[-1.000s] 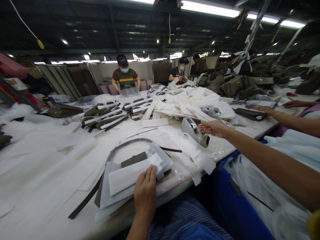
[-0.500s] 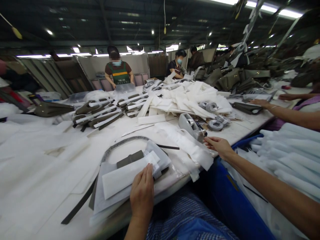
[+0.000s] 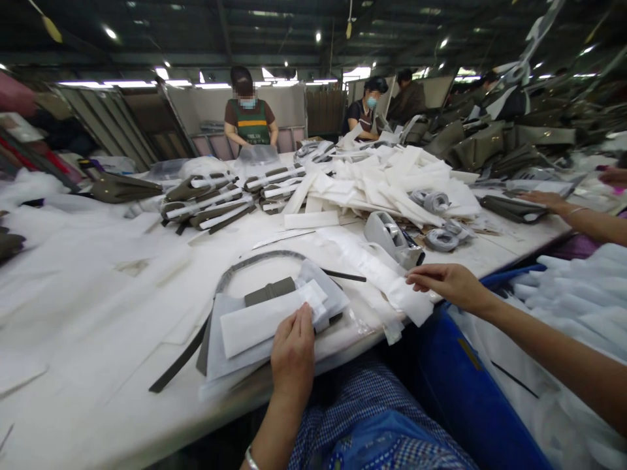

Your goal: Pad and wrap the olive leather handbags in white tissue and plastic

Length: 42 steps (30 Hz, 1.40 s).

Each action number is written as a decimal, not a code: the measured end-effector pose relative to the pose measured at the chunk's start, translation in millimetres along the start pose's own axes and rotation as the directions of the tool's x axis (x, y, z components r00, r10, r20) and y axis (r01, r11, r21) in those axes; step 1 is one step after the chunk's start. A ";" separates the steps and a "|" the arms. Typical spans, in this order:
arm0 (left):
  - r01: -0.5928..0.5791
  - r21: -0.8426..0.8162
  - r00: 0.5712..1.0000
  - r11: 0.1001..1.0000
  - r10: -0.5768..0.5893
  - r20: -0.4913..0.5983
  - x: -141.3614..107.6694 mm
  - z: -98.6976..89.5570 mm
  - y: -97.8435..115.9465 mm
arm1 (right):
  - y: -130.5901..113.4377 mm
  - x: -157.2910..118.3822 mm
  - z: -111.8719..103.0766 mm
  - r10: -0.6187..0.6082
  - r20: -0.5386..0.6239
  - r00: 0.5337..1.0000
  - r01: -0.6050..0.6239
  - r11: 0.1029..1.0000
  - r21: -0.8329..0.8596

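My left hand is closed at the near edge of a white foam strip, fingertips on top and thumb hidden. The strip lies over a dark olive bag piece wrapped in translucent white sheet. A dark strap curves out around the bundle, partly covered in pale wrap. To the right, my right hand pinches with thumb and fingers; anything thin between them is too small to make out. Just beyond it stands a grey tape dispenser, apart from the fingers. White foam pieces lie between both hands.
A heap of white foam strips and grey coils lie farther back. Wrapped olive bags are stacked at left. A blue bin with white rolls stands at my right. Co-workers stand across the table; another's hand is at right.
My right hand has drawn slightly away from the tape dispenser, towards me. My left hand stays on the foam strip. The view has shifted a little, moving the scene right and up.
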<state>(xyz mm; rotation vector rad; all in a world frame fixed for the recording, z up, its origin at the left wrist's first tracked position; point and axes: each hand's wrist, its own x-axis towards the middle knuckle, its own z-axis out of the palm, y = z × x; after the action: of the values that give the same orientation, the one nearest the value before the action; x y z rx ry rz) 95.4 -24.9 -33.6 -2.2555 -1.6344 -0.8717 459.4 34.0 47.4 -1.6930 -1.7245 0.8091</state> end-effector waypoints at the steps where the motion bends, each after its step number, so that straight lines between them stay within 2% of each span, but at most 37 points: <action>1: 0.002 0.003 1.000 1.000 -0.002 -0.002 -0.1 -0.1 0.5 | -17.1 0.7 4.5 -0.094 0.066 0.993 0.098 0.994 -0.054; 3: 0.006 0.011 1.000 1.000 -0.006 0.004 -0.5 0.0 1.4 | -54.7 5.0 16.5 -0.279 0.225 0.934 0.311 0.943 -0.120; 6: 0.016 0.018 1.000 1.000 -0.016 0.012 -1.1 0.7 2.4 | -108.5 19.4 39.9 -0.451 0.499 0.740 0.569 0.816 -0.105; 8: 0.028 0.021 1.000 0.999 -0.028 0.002 -1.0 1.3 3.0 | -136.1 33.9 58.4 -0.482 0.641 0.597 0.686 0.722 -0.096; 11: 0.030 0.027 0.999 0.999 -0.029 -0.031 0.0 1.6 4.0 | -162.2 60.1 88.7 -0.484 0.778 0.401 0.835 0.543 -0.093; 13: 0.033 0.030 0.998 0.999 -0.031 -0.049 0.7 1.3 4.9 | -172.0 77.6 109.3 -0.452 0.837 0.307 0.897 0.432 -0.095; 15: 0.042 0.029 0.998 0.999 -0.041 -0.054 1.1 1.1 5.7 | -178.6 93.0 128.5 -0.394 0.882 0.259 0.933 0.337 -0.124; 18: 0.051 0.022 0.997 0.998 -0.050 -0.055 0.8 1.5 6.6 | -186.7 109.0 151.7 -0.290 0.931 0.220 0.958 0.243 -0.151; 22: 0.061 0.017 0.998 0.998 -0.060 -0.037 -0.2 2.8 7.1 | -197.0 114.6 169.2 -0.221 0.957 0.188 0.971 0.188 -0.147; 26: 0.097 0.045 0.995 0.994 -0.096 -0.020 -2.1 3.0 6.7 | -204.7 111.9 176.7 -0.207 0.957 0.203 0.975 0.137 -0.177; 33: 0.017 -0.027 0.997 1.000 -0.019 -0.072 -7.1 3.9 4.1 | -210.0 128.4 190.8 -0.172 0.963 0.210 0.975 0.104 -0.194; 37: 0.020 -0.040 0.996 0.999 -0.024 -0.089 -7.6 6.7 3.3 | -208.1 145.8 198.2 -0.159 0.956 0.247 0.964 0.136 -0.227; 40: 0.021 -0.043 0.993 0.999 -0.026 -0.112 -7.2 8.7 3.1 | -203.6 158.4 199.6 -0.155 0.949 0.275 0.944 0.231 -0.235; 42: 0.018 -0.036 0.992 0.999 -0.022 -0.124 -7.0 9.8 3.1 | -199.2 167.0 199.9 -0.148 0.942 0.301 0.914 0.327 -0.241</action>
<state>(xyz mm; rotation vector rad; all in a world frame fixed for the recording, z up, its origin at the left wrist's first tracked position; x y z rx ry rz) 100.1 -26.6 -45.0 -2.1634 -1.6017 -1.0309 174.6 195.0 69.5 -0.6458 -3.5575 0.3666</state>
